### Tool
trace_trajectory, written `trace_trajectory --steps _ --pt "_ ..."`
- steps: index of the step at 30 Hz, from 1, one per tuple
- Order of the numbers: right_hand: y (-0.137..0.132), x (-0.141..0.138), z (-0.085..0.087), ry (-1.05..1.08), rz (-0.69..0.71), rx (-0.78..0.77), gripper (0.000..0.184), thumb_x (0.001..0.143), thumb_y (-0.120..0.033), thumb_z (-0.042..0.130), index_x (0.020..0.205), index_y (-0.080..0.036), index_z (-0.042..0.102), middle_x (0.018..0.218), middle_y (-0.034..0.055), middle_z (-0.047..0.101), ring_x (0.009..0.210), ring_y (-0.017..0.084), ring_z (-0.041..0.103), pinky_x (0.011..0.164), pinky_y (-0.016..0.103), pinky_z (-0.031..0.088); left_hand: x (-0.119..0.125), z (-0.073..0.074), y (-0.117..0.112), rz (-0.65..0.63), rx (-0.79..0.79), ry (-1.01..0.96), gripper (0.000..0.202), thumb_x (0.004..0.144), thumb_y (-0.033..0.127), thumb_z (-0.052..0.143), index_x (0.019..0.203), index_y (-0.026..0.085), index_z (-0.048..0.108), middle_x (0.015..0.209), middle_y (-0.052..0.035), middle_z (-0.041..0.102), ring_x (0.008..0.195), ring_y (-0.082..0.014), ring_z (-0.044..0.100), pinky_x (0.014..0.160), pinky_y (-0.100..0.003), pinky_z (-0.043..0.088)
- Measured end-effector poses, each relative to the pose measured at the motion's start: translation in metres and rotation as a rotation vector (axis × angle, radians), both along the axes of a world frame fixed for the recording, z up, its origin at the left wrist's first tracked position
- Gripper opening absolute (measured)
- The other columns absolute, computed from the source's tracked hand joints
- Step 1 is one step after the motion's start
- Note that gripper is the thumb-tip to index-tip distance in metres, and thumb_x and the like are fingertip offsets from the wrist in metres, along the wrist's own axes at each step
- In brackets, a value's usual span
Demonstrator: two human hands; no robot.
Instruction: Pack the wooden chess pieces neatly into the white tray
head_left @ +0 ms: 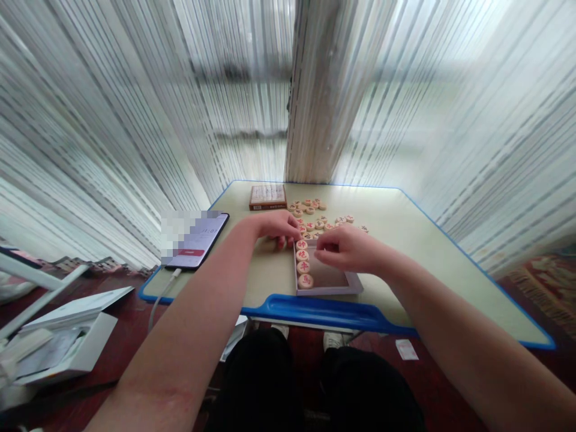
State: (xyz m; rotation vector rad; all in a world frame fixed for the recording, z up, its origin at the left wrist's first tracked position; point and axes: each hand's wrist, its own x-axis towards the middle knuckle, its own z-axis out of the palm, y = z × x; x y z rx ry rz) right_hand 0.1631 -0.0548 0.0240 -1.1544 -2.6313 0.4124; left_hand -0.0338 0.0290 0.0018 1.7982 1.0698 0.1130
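Note:
A shallow open box tray lies near the table's front edge. Along its left side runs a column of round wooden Chinese chess pieces with red characters facing up. My left hand is at the tray's far left corner, its fingers curled down close to the top piece; whatever they hold is hidden. Over the tray's right part is my right hand, thumb and fingers drawn together, and I cannot make out anything between them. Beyond both hands lie many loose chess pieces, some partly covered by the hands.
A flat brown-edged box sits at the back left of the blue-edged table. A phone with a plugged-in white cable lies at the left edge. Striped curtains hang behind. An open white box stands on the floor.

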Motion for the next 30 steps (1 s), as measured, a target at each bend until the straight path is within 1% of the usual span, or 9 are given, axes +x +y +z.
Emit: trace_trajectory --steps 4,8,10,13,16,19,22,24,30 --pt "0.028 0.008 -0.020 0.150 -0.269 0.204 0.022 0.080 -0.029 0.049 0.073 -0.015 0.066 0.063 0.0012 0.057 0.056 0.010 0.043 0.056 0.024 0.031 0.001 -0.003 0.000 0.019 0.052 -0.021 0.018 0.062 0.030 0.066 0.062 0.013 0.061 0.054 0.0005 0.060 0.042 -0.0067 0.051 0.042 -0.018 0.032" --pt "0.054 0.019 -0.040 0.285 -0.395 0.242 0.026 0.083 -0.025 0.046 0.094 -0.016 0.067 0.084 0.0055 0.065 0.072 0.014 0.054 0.070 0.026 0.041 0.000 -0.009 0.003 0.082 0.164 -0.036 0.018 0.061 0.030 0.066 0.057 0.013 0.060 0.048 0.0020 0.056 0.041 -0.0057 0.043 0.041 -0.018 0.029" --pt "0.066 0.024 -0.044 0.263 -0.485 0.258 0.031 0.084 -0.020 0.042 0.103 -0.016 0.067 0.097 0.0083 0.065 0.085 0.017 0.057 0.079 0.028 0.043 0.000 -0.012 0.004 0.104 0.175 -0.026 0.017 0.060 0.029 0.065 0.057 0.014 0.059 0.046 0.0030 0.053 0.040 -0.0059 0.041 0.040 -0.019 0.027" --pt "0.086 0.029 -0.038 0.038 -0.535 0.268 0.036 0.086 -0.018 0.040 0.110 -0.018 0.066 0.118 0.0095 0.061 0.106 0.021 0.053 0.096 0.032 0.037 0.002 -0.016 0.008 0.177 0.212 -0.057 0.016 0.066 0.028 0.059 0.062 0.013 0.062 0.045 0.0032 0.051 0.040 -0.0068 0.039 0.041 -0.020 0.027" --pt "0.109 0.026 -0.024 -0.057 -0.517 0.225 0.032 0.084 -0.024 0.049 0.109 -0.018 0.068 0.116 0.0104 0.063 0.105 0.024 0.054 0.094 0.035 0.039 0.009 -0.021 0.014 0.372 0.509 -0.057 0.022 0.073 0.029 0.053 0.060 0.014 0.061 0.050 0.0005 0.056 0.049 -0.0092 0.047 0.050 -0.020 0.035" --pt "0.126 0.018 -0.017 -0.114 -0.501 0.176 0.031 0.075 -0.031 0.063 0.102 -0.019 0.071 0.105 0.0109 0.068 0.098 0.025 0.057 0.086 0.033 0.043 0.015 -0.025 0.019 0.478 0.822 0.036 0.027 0.080 0.034 0.050 0.074 0.015 0.068 0.073 -0.0060 0.068 0.071 -0.0152 0.060 0.067 -0.023 0.042" --pt "0.133 0.012 -0.022 -0.133 -0.497 0.150 0.025 0.073 -0.029 0.065 0.094 -0.019 0.073 0.099 0.0101 0.070 0.092 0.023 0.060 0.080 0.029 0.044 0.020 -0.029 0.022 0.398 0.970 0.060 0.031 0.086 0.034 0.044 0.097 0.017 0.068 0.103 -0.0092 0.070 0.097 -0.0181 0.061 0.088 -0.027 0.041" --pt "0.132 0.012 -0.028 -0.116 -0.493 0.149 0.022 0.077 -0.027 0.060 0.094 -0.019 0.073 0.098 0.0092 0.070 0.091 0.021 0.060 0.079 0.027 0.043 0.023 -0.031 0.023 0.308 1.007 0.083 0.036 0.090 0.035 0.039 0.101 0.017 0.068 0.111 -0.0091 0.068 0.105 -0.0183 0.058 0.097 -0.030 0.035" --pt "0.129 0.027 -0.036 -0.055 -0.459 0.120 0.032 0.087 -0.028 0.047 0.108 -0.018 0.068 0.096 0.0065 0.071 0.083 0.016 0.062 0.073 0.024 0.043 0.031 -0.031 0.027 0.142 0.971 0.241 0.044 0.090 0.047 0.037 0.100 0.019 0.069 0.114 -0.0078 0.066 0.106 -0.0203 0.054 0.099 -0.033 0.031"
